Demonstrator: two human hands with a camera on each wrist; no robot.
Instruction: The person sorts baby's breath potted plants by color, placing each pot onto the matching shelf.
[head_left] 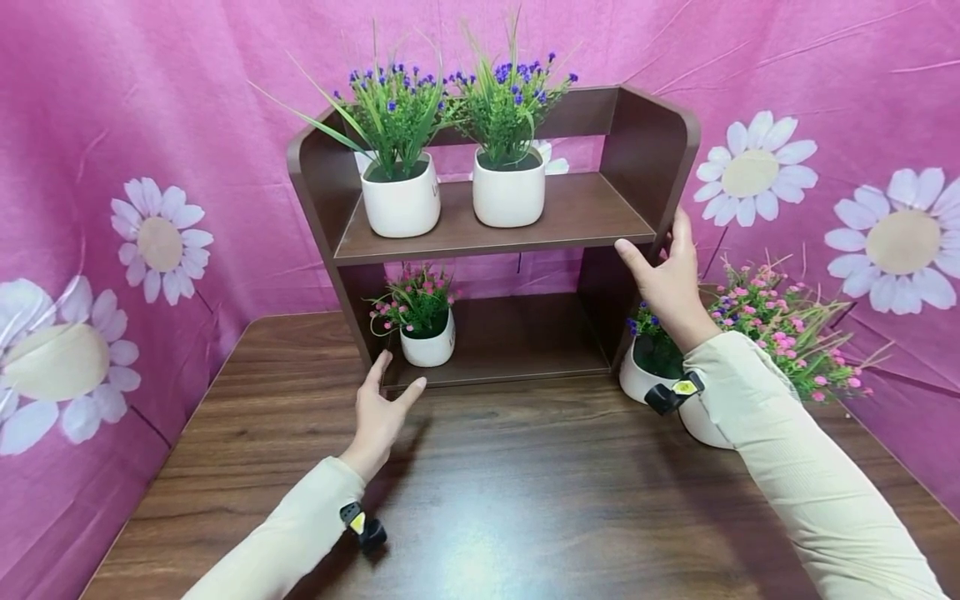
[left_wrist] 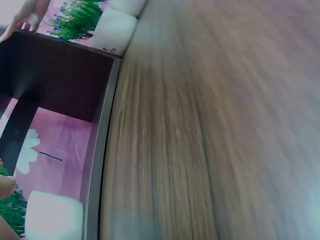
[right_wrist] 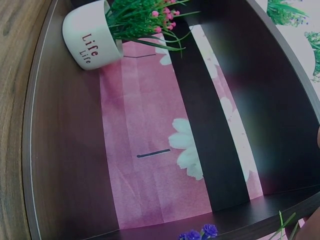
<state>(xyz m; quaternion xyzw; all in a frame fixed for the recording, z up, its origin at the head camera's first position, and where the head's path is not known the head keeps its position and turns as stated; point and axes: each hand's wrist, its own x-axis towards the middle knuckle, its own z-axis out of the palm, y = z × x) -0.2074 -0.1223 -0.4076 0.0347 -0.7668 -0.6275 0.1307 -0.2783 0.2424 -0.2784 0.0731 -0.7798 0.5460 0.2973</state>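
A dark brown two-tier shelf [head_left: 480, 382] stands on the wooden table. My right hand [head_left: 675, 283] grips its right side panel, with the thumb at the front of the upper board and the fingers along the outside. Near the lower left corner, my left hand [head_left: 378, 421] has its thumb and fingers spread; whether it touches the panel I cannot tell. Two white pots, a left one [head_left: 402, 204] and a right one [head_left: 508, 196], hold purple flowers on the upper board. On the lower board, at the left, sits a white pot [right_wrist: 90, 35] of pink flowers marked "Life".
To the right of the shelf, partly behind my right arm, stand a white pot [head_left: 637, 379] with purple flowers and another white pot [head_left: 703, 425] below pink flowers [head_left: 795, 333]. A pink cloth [head_left: 247, 100] printed with large white daisies hangs behind the table [head_left: 487, 500].
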